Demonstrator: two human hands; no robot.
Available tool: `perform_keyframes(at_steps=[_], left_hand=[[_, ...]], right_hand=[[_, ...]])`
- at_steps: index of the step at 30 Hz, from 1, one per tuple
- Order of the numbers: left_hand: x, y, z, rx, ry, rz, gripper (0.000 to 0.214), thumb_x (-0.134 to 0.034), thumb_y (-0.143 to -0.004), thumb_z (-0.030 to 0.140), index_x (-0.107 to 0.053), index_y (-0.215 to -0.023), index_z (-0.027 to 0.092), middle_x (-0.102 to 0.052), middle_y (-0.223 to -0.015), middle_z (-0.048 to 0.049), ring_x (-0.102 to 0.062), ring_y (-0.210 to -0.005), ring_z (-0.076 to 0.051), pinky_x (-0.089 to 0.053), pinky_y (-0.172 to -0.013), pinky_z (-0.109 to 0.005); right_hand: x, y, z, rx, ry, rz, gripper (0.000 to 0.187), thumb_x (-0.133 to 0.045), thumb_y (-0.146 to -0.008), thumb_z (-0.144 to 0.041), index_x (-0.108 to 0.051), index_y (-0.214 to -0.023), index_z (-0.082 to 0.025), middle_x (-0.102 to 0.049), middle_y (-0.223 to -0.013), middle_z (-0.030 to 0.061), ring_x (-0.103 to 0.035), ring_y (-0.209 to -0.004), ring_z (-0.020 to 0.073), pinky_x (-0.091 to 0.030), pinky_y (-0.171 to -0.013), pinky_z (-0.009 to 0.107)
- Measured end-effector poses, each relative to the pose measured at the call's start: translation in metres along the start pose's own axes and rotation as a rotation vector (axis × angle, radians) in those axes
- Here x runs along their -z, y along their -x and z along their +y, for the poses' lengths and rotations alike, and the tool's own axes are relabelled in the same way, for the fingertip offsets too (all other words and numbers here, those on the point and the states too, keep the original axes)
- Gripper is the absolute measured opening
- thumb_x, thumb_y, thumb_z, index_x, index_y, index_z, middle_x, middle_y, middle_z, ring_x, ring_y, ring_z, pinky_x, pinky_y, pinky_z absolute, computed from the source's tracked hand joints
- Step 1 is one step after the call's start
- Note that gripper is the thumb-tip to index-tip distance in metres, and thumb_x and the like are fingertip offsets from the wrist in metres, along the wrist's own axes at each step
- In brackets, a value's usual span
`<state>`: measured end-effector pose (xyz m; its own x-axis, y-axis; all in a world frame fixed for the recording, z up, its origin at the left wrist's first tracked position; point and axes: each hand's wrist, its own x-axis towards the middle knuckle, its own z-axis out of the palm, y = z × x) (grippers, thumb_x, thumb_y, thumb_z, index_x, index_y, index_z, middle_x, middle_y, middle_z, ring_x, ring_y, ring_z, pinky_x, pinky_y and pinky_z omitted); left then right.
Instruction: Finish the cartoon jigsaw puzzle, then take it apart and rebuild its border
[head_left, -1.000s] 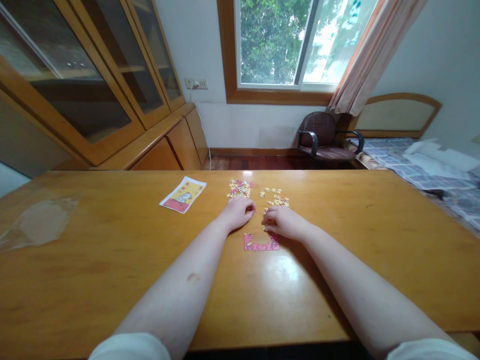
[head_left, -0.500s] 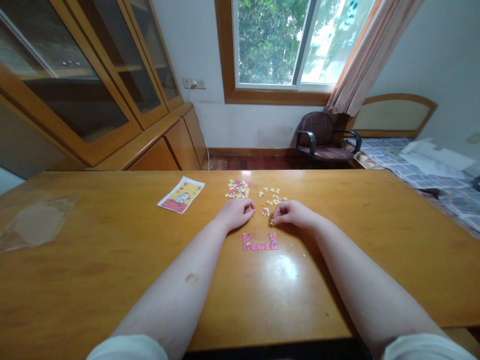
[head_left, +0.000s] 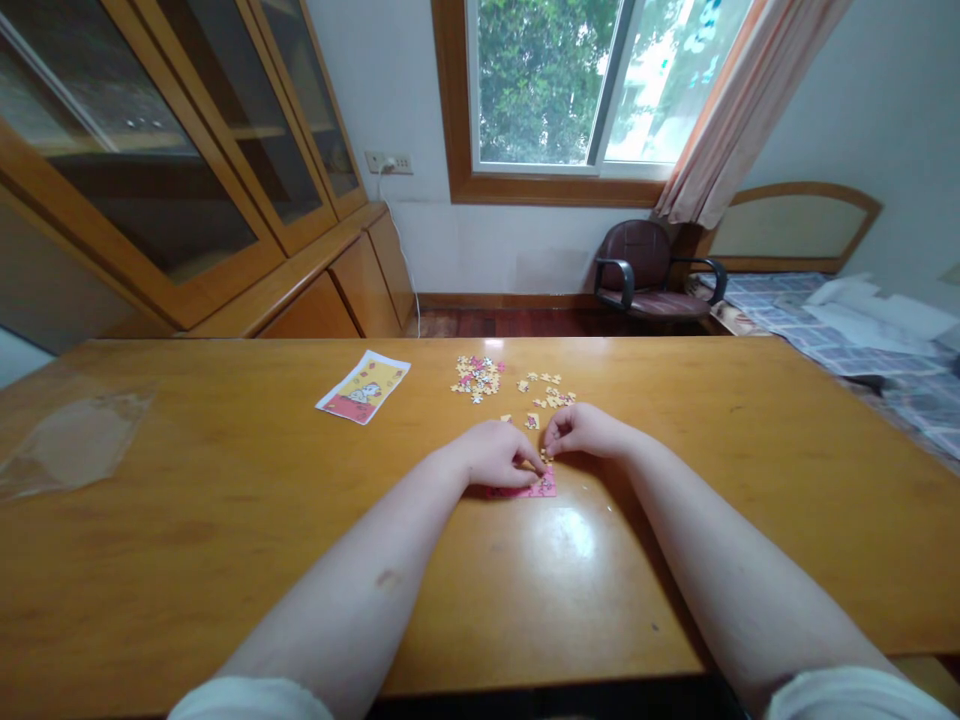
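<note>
Puzzle lies flat on the worktop, partly under the left hand, which hides much of its left side. The fingertips of this hand reach to the puzzle's right end; the gap between them is small, and whether this grip has hold of something, I cannot tell. The right hand has its grip pinched on a small yellow piece, just beyond the puzzle's right end, near it.
</note>
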<state>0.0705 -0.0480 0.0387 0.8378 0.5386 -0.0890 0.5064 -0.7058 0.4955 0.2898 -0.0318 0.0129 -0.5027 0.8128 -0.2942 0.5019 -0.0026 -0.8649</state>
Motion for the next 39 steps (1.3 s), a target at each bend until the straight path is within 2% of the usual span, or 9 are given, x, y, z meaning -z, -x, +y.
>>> perform_keyframes(at_steps=[5, 20, 29, 31, 32, 35, 36, 37, 39], left_hand=[[-0.001, -0.001, 0.001, 0.041, -0.024, -0.045, 0.027, -0.061, -0.078, 0.034, -0.077, -0.100, 0.037, -0.074, -0.075, 0.0039, -0.061, -0.064, -0.013, -0.039, -0.061, -0.023], [-0.001, -0.002, 0.000, 0.055, -0.020, -0.078, 0.031, -0.059, -0.078, 0.036, -0.076, -0.103, 0.036, -0.074, -0.075, 0.0032, -0.060, -0.065, -0.012, -0.038, -0.060, -0.021], [-0.002, -0.002, 0.001, 0.055, -0.033, -0.080, 0.029, -0.059, -0.080, 0.037, -0.076, -0.104, 0.037, -0.075, -0.078, 0.0029, -0.060, -0.066, -0.014, -0.038, -0.061, -0.022], [-0.002, -0.002, 0.001, 0.063, -0.025, -0.074, 0.029, -0.059, -0.079, 0.035, -0.076, -0.102, 0.036, -0.075, -0.077, 0.0029, -0.061, -0.067, -0.013, -0.039, -0.062, -0.022], [-0.002, -0.002, 0.001, 0.068, -0.020, -0.070, 0.029, -0.059, -0.079, 0.035, -0.076, -0.102, 0.035, -0.075, -0.078, 0.0029, -0.062, -0.068, -0.013, -0.040, -0.062, -0.021], [-0.002, -0.003, 0.003, 0.071, -0.020, -0.066, 0.029, -0.059, -0.079, 0.032, -0.077, -0.102, 0.034, -0.076, -0.081, 0.0027, -0.063, -0.071, -0.013, -0.041, -0.064, -0.020], [-0.002, -0.004, 0.003, 0.071, -0.024, -0.069, 0.030, -0.059, -0.078, 0.032, -0.076, -0.102, 0.033, -0.076, -0.082, 0.0025, -0.064, -0.072, -0.013, -0.041, -0.064, -0.020], [-0.002, -0.004, 0.003, 0.072, -0.027, -0.072, 0.030, -0.059, -0.078, 0.031, -0.076, -0.103, 0.032, -0.076, -0.083, 0.0022, -0.064, -0.072, -0.014, -0.042, -0.065, -0.021], [-0.003, -0.004, 0.004, 0.074, -0.028, -0.073, 0.030, -0.059, -0.078, 0.031, -0.076, -0.103, 0.031, -0.076, -0.085, 0.0018, -0.065, -0.074, -0.014, -0.043, -0.066, -0.021]], right_hand=[[-0.003, 0.001, -0.002, 0.010, 0.042, -0.018, 0.021, -0.078, -0.058, -0.034, -0.073, -0.070, -0.017, -0.071, -0.068, 0.0001, -0.062, -0.066, 0.0143, -0.047, -0.070, 0.027], [-0.007, 0.002, -0.006, -0.017, 0.301, 0.012, 0.015, -0.070, -0.066, -0.027, -0.072, -0.078, -0.018, -0.071, -0.074, -0.0006, -0.062, -0.069, 0.0142, -0.044, -0.067, 0.023], [-0.009, 0.004, -0.009, 0.022, 0.349, 0.022, 0.011, -0.071, -0.066, -0.028, -0.070, -0.072, -0.018, -0.068, -0.067, -0.0016, -0.058, -0.064, 0.0134, -0.042, -0.061, 0.023], [-0.007, 0.002, -0.004, 0.051, 0.312, 0.103, 0.011, -0.069, -0.068, -0.029, -0.069, -0.071, -0.018, -0.067, -0.066, -0.0009, -0.058, -0.064, 0.0134, -0.042, -0.060, 0.023], [-0.005, 0.001, -0.001, 0.063, 0.289, 0.193, 0.013, -0.067, -0.071, -0.030, -0.069, -0.072, -0.017, -0.067, -0.066, -0.0003, -0.058, -0.063, 0.0135, -0.042, -0.061, 0.023], [0.008, -0.004, 0.016, 0.043, 0.298, 0.618, 0.021, -0.057, -0.081, -0.032, -0.070, -0.081, -0.016, -0.067, -0.070, 0.0023, -0.058, -0.065, 0.0149, -0.042, -0.062, 0.025], [0.014, -0.005, 0.021, 0.019, 0.329, 0.721, 0.022, -0.055, -0.082, -0.031, -0.071, -0.086, -0.016, -0.068, -0.073, 0.0030, -0.058, -0.067, 0.0157, -0.043, -0.064, 0.026], [0.019, -0.006, 0.027, -0.016, 0.356, 0.788, 0.023, -0.054, -0.083, -0.028, -0.072, -0.091, -0.016, -0.068, -0.076, 0.0036, -0.059, -0.069, 0.0165, -0.044, -0.066, 0.027], [0.026, -0.007, 0.034, -0.033, 0.412, 0.815, 0.024, -0.055, -0.083, -0.024, -0.073, -0.097, -0.017, -0.068, -0.082, 0.0048, -0.061, -0.076, 0.0176, -0.045, -0.073, 0.028]])
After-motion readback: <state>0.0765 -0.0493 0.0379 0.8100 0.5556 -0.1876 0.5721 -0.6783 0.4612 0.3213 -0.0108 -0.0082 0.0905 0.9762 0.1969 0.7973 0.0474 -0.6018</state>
